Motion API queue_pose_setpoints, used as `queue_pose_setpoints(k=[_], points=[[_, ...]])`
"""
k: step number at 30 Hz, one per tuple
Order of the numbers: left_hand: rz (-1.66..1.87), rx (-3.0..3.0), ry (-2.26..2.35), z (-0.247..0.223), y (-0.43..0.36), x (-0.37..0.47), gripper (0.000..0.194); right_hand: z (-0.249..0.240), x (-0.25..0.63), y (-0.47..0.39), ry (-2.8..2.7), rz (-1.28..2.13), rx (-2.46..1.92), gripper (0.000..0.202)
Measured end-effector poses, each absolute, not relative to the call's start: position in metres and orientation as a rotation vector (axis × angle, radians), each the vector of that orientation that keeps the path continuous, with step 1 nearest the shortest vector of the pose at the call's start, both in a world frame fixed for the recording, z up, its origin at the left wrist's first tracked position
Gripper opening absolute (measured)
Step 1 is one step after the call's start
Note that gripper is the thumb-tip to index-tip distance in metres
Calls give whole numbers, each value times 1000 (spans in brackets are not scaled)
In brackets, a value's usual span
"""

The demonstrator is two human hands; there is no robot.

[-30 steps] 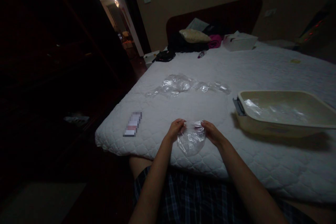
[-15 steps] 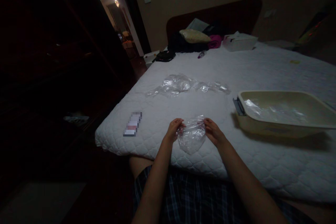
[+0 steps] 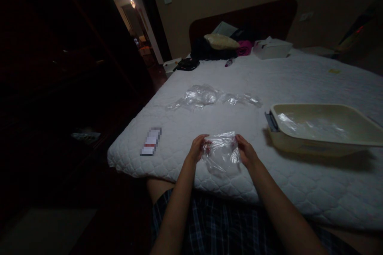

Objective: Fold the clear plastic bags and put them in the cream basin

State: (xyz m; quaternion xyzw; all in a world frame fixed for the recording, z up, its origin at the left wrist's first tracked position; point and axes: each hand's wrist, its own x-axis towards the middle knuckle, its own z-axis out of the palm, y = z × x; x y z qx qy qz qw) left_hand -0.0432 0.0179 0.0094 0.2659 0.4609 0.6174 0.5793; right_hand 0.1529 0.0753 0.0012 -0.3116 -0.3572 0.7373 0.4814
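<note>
A clear plastic bag (image 3: 222, 154) is stretched between my two hands above the near edge of the bed. My left hand (image 3: 198, 147) grips its left upper edge, and my right hand (image 3: 245, 150) grips the right one. More crumpled clear plastic (image 3: 201, 95) lies spread across the bed beyond my hands. On the right stands a beige plastic bin (image 3: 317, 148) with a grey handle, with clear plastic inside it.
A phone (image 3: 151, 142) lies on the white quilted bed (image 3: 179, 125) at the left. Near the headboard are a dark pile with a pale pillow-like item (image 3: 221, 41), a magenta roll (image 3: 244, 48) and a white box (image 3: 271, 49).
My right hand has moved slightly right, away from my left hand. The bag between them is spread wider.
</note>
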Motion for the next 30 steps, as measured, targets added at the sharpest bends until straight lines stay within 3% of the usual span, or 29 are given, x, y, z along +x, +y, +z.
queue_pose_setpoints(k=[6,16,20,30], points=[[1385,628,1045,4,20,-47,38,1,159,80,-721,1751,-826,11],[1298,707,916,7,18,-45,45,14,173,65,-846,2154,-672,21],[1185,795,936,6,15,-45,52,13,164,61,-969,2142,-716,29],[940,1057,1016,5,16,-43,34,8,147,63,-1312,1970,-766,37]])
